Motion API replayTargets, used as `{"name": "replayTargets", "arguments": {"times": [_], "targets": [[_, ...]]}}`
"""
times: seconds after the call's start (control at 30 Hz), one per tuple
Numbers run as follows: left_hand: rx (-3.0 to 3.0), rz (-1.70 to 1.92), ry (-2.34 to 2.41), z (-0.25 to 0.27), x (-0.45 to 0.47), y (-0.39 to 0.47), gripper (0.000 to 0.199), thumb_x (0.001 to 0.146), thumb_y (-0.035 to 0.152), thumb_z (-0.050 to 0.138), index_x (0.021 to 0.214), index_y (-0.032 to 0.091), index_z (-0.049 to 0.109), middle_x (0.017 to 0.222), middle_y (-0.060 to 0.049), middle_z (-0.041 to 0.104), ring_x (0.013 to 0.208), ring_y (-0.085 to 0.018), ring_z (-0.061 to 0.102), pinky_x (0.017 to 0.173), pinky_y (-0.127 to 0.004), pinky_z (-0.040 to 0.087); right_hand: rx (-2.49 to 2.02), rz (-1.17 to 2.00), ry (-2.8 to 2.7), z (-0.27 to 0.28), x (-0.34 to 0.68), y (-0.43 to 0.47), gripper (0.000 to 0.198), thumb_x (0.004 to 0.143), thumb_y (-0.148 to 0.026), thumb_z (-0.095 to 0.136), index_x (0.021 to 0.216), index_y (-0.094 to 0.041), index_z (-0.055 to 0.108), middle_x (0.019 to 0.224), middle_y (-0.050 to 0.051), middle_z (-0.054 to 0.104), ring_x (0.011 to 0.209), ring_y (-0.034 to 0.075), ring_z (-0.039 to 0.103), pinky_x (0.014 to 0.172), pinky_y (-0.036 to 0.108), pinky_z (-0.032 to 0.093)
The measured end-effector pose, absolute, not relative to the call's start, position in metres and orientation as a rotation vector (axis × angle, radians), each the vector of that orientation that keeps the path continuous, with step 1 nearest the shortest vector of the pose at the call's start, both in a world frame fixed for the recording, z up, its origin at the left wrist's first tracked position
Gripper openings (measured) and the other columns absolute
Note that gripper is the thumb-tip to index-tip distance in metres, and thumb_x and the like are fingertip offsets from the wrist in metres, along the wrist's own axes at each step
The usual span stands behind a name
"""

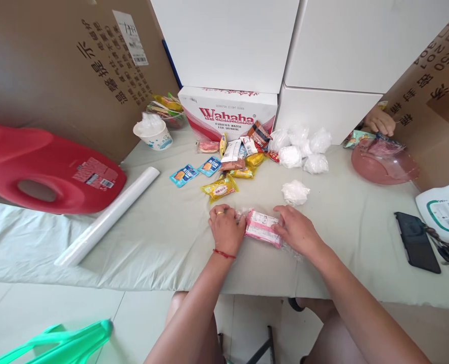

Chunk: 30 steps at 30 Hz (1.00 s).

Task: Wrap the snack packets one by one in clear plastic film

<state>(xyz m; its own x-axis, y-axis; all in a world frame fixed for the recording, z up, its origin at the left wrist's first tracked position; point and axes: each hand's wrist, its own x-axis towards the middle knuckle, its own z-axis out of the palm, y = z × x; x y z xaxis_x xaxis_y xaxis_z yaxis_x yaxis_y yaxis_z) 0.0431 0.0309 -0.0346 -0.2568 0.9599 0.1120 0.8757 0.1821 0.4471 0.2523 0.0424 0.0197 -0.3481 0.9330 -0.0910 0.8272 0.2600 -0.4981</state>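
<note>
Pink and white, a flat pack point(263, 228) is lying on the pale green cloth point(164, 237), close in front of the person and between the two hands. It is shaped like a small brick, and its long side is running left to right, with the right end tipping a bit nearer to the person. Thin, clear, crinkly film is poking out at both ends. The left hand point(226, 231) is curling half closed at the left end, its thumb touching the film; I cannot tell if it is pinching it. The right hand point(299, 231) is bending half open, showing a gap between thumb and first finger, and its thumb is touching the right end. Just past the pack, a shiny yellow packet point(220, 189) and a crumpled white bundle point(296, 192) are resting. Behind these, more bright wrappers and round white bundles point(308, 144) are sitting by a cardboard Wahaha box point(228, 117). Off to the left, a smooth long white roll point(110, 217) is lying near a red plastic jug point(61, 167). Far right, another person's hand point(379, 121) is reaching over a round see-through pink bowl point(384, 169).
</note>
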Motion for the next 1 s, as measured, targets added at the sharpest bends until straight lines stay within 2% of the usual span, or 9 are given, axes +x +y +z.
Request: {"name": "replayTargets", "arguments": {"times": [0.1, 0.2, 0.37, 0.47, 0.53, 0.63, 0.8, 0.87, 1.0], "targets": [[1.816, 0.627, 2.211, -0.036, 0.046, 0.035, 0.014, 0.088, 0.028, 0.062, 0.075, 0.020, 0.061, 0.094, -0.011, 0.066, 0.097, -0.030, 0.060, 0.081, -0.041, 0.049, -1.402, 0.527, -2.464, 0.018, 0.250, 0.040, 0.032, 0.093, -0.018, 0.058, 0.123, -0.028, 0.064, 0.099, 0.006, 0.060, 0.088, 0.022, 0.056, 0.068, 0.029, 0.041], [1.753, 0.683, 2.195, -0.035, 0.050, 0.037, 0.013, 0.089, 0.020, 0.057, 0.075, 0.021, 0.057, 0.083, -0.005, 0.064, 0.077, -0.021, 0.060, 0.067, -0.032, 0.044, -1.271, 0.663, -2.621, 0.015, 0.246, 0.040, 0.034, 0.096, -0.015, 0.055, 0.122, -0.033, 0.068, 0.092, 0.003, 0.055, 0.076, 0.017, 0.050, 0.062, 0.026, 0.036], [1.896, 0.903, 1.953, -0.024, 0.066, 0.021, 0.017, 0.094, 0.020, 0.052, 0.079, 0.021, 0.058, 0.081, -0.004, 0.067, 0.073, -0.018, 0.064, 0.067, -0.030, 0.048, -1.240, 0.824, -2.609, 0.013, 0.246, 0.042, 0.042, 0.093, -0.006, 0.052, 0.118, -0.032, 0.074, 0.089, 0.002, 0.049, 0.071, 0.014, 0.048, 0.062, 0.023, 0.037], [2.062, 1.025, 1.776, -0.022, 0.077, 0.002, 0.019, 0.100, 0.018, 0.046, 0.094, 0.019, 0.064, 0.096, -0.009, 0.074, 0.092, -0.021, 0.071, 0.078, -0.034, 0.055, -1.204, 0.866, -2.545, 0.012, 0.249, 0.043, 0.037, 0.094, -0.008, 0.049, 0.110, -0.028, 0.077, 0.087, 0.002, 0.048, 0.070, 0.014, 0.048, 0.062, 0.024, 0.040], [2.169, 1.082, 1.702, -0.024, 0.081, -0.010, 0.021, 0.100, 0.019, 0.047, 0.111, 0.016, 0.065, 0.115, -0.014, 0.075, 0.107, -0.024, 0.070, 0.090, -0.038, 0.057, -1.167, 0.940, -2.465, 0.012, 0.253, 0.042, 0.041, 0.096, -0.007, 0.046, 0.116, -0.027, 0.075, 0.090, 0.003, 0.051, 0.075, 0.014, 0.053, 0.068, 0.025, 0.046], [2.352, 0.938, 1.722, -0.028, 0.084, -0.023, 0.032, 0.099, 0.019, 0.051, 0.128, 0.015, 0.062, 0.132, -0.018, 0.070, 0.108, -0.029, 0.069, 0.089, -0.045, 0.058, -1.161, 1.052, -2.285, 0.011, 0.265, 0.037, 0.043, 0.098, -0.012, 0.045, 0.132, -0.028, 0.066, 0.100, 0.005, 0.058, 0.082, 0.015, 0.060, 0.074, 0.027, 0.052], [2.505, 0.621, 1.772, -0.030, 0.090, -0.031, 0.059, 0.092, 0.054, 0.065, 0.134, 0.014, 0.062, 0.149, -0.022, 0.058, 0.112, -0.036, 0.065, 0.083, -0.048, 0.057, -1.548, 0.712, -2.141, 0.000, 0.296, 0.018, 0.058, 0.092, -0.046, 0.067, 0.144, -0.025, 0.054, 0.132, 0.013, 0.059, 0.122, 0.031, 0.052, 0.103, 0.049, 0.048], [2.520, 0.552, 1.806, -0.029, 0.092, -0.033, 0.062, 0.090, 0.056, 0.066, 0.136, 0.014, 0.062, 0.152, -0.021, 0.055, 0.113, -0.035, 0.064, 0.082, -0.046, 0.057, -1.727, 0.664, -2.143, -0.007, 0.305, 0.011, 0.056, 0.087, -0.048, 0.070, 0.136, -0.021, 0.060, 0.128, 0.015, 0.061, 0.126, 0.035, 0.047, 0.105, 0.053, 0.045], [2.524, 0.477, 1.873, -0.028, 0.094, -0.033, 0.049, 0.094, 0.046, 0.065, 0.135, 0.019, 0.063, 0.154, -0.016, 0.055, 0.111, -0.031, 0.064, 0.079, -0.042, 0.056, -1.909, 0.702, -2.026, -0.007, 0.315, 0.005, 0.018, 0.090, -0.036, 0.057, 0.089, -0.022, 0.066, 0.104, 0.011, 0.063, 0.112, 0.031, 0.053, 0.097, 0.045, 0.046]]}}
